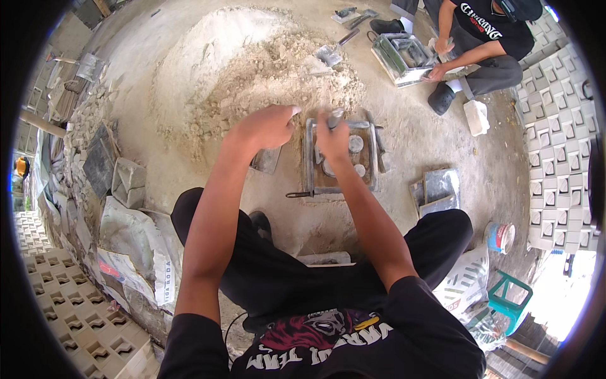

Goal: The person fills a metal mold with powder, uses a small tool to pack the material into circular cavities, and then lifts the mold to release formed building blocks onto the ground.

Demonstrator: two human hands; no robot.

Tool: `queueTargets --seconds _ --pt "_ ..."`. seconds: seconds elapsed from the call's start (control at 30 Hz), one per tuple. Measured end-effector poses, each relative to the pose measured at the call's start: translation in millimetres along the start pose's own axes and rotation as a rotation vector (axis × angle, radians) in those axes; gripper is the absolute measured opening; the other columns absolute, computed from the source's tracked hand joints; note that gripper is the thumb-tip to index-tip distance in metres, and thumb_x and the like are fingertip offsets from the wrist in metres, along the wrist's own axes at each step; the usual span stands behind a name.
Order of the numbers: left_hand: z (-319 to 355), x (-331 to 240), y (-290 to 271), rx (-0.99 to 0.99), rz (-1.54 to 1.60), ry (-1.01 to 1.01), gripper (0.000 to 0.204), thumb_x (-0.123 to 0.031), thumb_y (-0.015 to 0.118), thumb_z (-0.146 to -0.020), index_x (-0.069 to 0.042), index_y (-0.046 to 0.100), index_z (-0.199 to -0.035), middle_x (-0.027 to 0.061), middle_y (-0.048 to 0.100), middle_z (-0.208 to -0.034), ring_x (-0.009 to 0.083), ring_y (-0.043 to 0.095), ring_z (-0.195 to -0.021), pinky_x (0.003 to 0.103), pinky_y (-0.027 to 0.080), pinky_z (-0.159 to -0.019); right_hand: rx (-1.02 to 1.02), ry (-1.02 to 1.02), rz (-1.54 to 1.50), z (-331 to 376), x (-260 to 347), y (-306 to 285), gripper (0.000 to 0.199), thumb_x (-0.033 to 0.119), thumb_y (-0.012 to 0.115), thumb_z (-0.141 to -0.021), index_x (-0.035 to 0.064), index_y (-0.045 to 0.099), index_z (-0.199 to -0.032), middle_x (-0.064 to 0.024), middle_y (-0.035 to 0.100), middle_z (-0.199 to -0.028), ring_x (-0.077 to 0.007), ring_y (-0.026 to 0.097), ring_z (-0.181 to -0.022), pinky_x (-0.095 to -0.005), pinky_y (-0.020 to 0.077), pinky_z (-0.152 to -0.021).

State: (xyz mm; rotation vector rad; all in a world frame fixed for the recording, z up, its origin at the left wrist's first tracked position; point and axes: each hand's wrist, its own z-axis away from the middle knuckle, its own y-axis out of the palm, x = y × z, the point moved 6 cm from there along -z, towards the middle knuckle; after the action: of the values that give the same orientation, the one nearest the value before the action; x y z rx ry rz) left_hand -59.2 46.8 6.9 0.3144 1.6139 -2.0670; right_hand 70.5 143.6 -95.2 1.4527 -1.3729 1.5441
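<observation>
A rectangular metal-framed mould box (309, 155) lies on the floor before me, with pale round shapes (356, 144) inside it. Over its far left part is my right hand (333, 138), slightly blurred, its fingers closed round a small grey object (336, 115). My left hand (265, 129) hovers left of the box, at the near edge of the powder heap (252, 69). Its fingers are curled, and what they hold, if anything, is hidden. Below that hand a flat grey plate (267, 161) shows in part. Dark bars (381, 148) run along the box's right side.
At the far right another person works over a similar mould box (404, 57). A trowel (329, 55) rests on the heap's right edge. Grey plates (440, 186) lie to the right, near a paint bucket (500, 237) and a green stool (509, 297). Pale blocks (558, 158) are stacked behind.
</observation>
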Motion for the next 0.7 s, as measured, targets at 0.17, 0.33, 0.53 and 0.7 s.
queueTargets --seconds 0.17,0.33,0.53,0.7 --pt "9.9 -4.6 -11.9 -0.049 0.053 0.015 0.048 -0.012 0.044 -0.087 -0.005 0.047 -0.134 0.0238 0.064 -0.101 0.0349 0.063 -0.091 0.043 0.048 -0.081 -0.045 0.072 -0.066 -5.9 21.6 -18.0 0.045 0.027 0.057 -0.093 -0.0028 0.052 -0.059 -0.0083 0.051 -0.050 -0.0115 0.043 -0.048 -0.0350 0.0367 -0.047" --pt "-1.1 -3.1 -6.2 -0.011 0.044 0.003 0.047 -0.012 0.044 -0.087 -0.006 0.048 -0.134 0.0236 0.064 -0.100 0.0349 0.062 -0.091 0.043 0.047 -0.082 -0.044 -0.065 0.013 0.6 9.4 -5.3 0.043 0.026 0.057 -0.092 -0.0026 0.052 -0.059 -0.0071 0.052 -0.050 -0.0128 0.044 -0.049 -0.0361 0.0378 -0.049" --pt "4.8 -3.3 -3.4 0.012 0.043 -0.011 0.046 -0.012 0.044 -0.088 -0.005 0.048 -0.134 0.0224 0.064 -0.100 0.0352 0.062 -0.091 0.043 0.047 -0.082 -0.024 0.002 -0.058 -40.7 17.9 -14.9 0.042 0.021 0.054 -0.093 -0.0015 0.051 -0.058 -0.0061 0.049 -0.048 -0.0147 0.046 -0.047 -0.0368 0.0346 -0.047" --pt "-1.3 -1.8 2.8 -0.031 0.025 0.030 0.046 -0.012 0.045 -0.088 -0.006 0.048 -0.134 0.0234 0.064 -0.098 0.0354 0.062 -0.090 0.043 0.046 -0.082 -0.028 -0.053 -0.019 -31.2 -18.2 -9.9 0.044 0.023 0.053 -0.093 -0.0005 0.050 -0.056 -0.0052 0.048 -0.047 -0.0153 0.047 -0.045 -0.0376 0.0343 -0.046"
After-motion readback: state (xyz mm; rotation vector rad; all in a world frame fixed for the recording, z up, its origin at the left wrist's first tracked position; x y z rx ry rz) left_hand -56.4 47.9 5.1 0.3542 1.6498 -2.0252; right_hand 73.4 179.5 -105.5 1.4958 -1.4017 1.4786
